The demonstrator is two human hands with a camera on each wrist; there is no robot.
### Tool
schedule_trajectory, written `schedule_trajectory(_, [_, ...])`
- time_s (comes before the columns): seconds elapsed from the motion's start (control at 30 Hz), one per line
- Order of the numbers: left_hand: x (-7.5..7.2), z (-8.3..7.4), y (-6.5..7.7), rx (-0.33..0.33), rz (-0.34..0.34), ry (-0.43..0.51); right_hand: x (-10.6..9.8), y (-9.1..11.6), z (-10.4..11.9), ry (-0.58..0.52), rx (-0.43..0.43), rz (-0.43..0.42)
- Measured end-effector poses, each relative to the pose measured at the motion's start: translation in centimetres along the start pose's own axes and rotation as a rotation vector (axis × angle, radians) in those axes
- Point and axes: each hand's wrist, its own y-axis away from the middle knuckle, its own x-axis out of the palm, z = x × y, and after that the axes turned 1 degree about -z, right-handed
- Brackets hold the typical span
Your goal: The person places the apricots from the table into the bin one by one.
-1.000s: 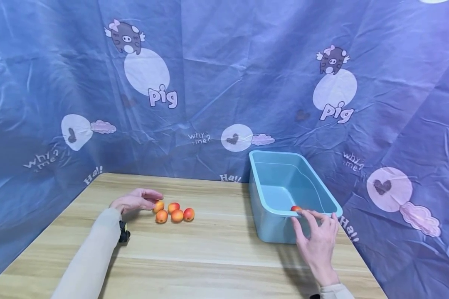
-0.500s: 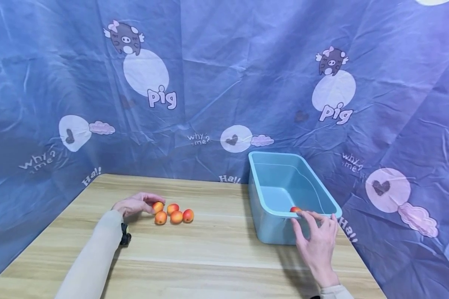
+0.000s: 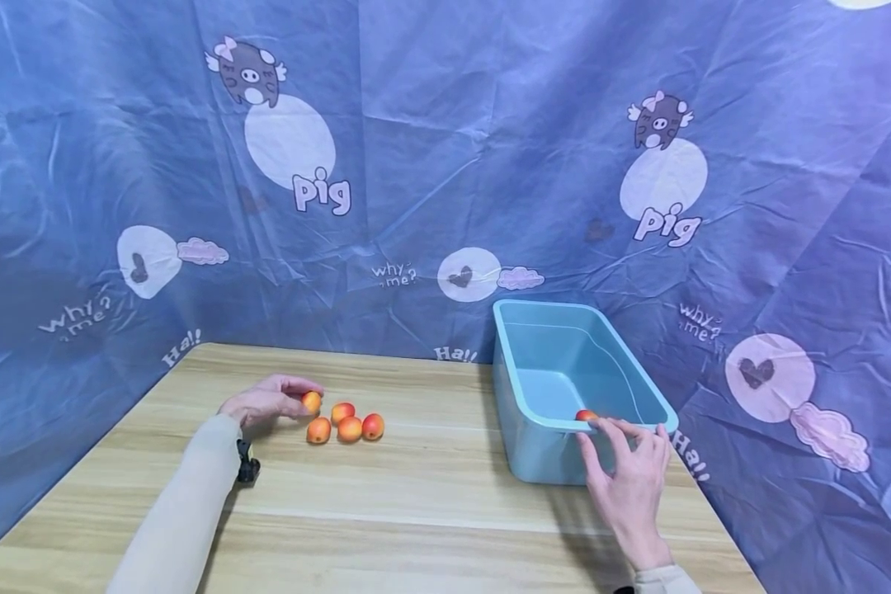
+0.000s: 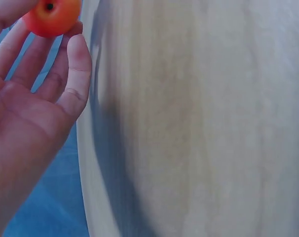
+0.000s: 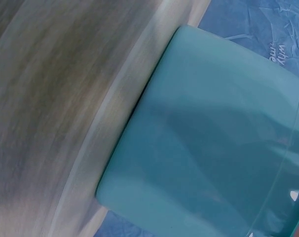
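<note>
My left hand (image 3: 267, 399) pinches a small orange-red fruit (image 3: 312, 403), apricot-like in look, between thumb and fingers at the left of the table. The left wrist view shows this fruit (image 4: 53, 17) at its top edge, a dark dimple facing the camera. Close by on the wood lie several similar fruits (image 3: 349, 429). On the right stands a blue plastic bin (image 3: 523, 404); my right hand (image 3: 631, 487) grips its near rim, the thumb outside. Just behind that rim shows the top of another fruit (image 3: 586, 415) inside the bin. The bin's wall (image 5: 204, 128) fills much of the right wrist view.
A light wooden table (image 3: 416, 528) carries everything. Blue cloth (image 3: 416, 165) printed with pigs and lettering hangs along its back and sides, with the bin's far end near it.
Over the last half second the left hand has raised its fruit slightly, up and away from the other fruits. The right hand and the bin have stayed in place.
</note>
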Motion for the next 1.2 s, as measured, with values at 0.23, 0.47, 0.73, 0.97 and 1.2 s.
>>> schedule_trajectory(0.23, [0.3, -0.7, 0.5, -0.019, -0.060, 0.100, 0.0, 0.0, -0.2, -0.003, -0.012, -0.013])
schedule_trajectory(0.47, [0.7, -1.9, 0.0, 0.035, -0.130, 0.082, -0.2, 0.0, -0.4, -0.006, -0.006, -0.007])
schedule_trajectory(0.73, [2.0, -3.4, 0.0, 0.062, -0.136, 0.145, -0.3, 0.0, -0.6, -0.007, -0.008, -0.012])
schedule_trajectory(0.97, [3.2, -4.6, 0.1, 0.126, -0.116, 0.174, -0.5, 0.2, -0.7, -0.016, -0.002, 0.003])
schedule_trajectory(1.2, [4.1, -5.7, 0.3, 0.123, -0.114, 0.182, -0.6, 0.4, -1.0, -0.022, 0.001, 0.004])
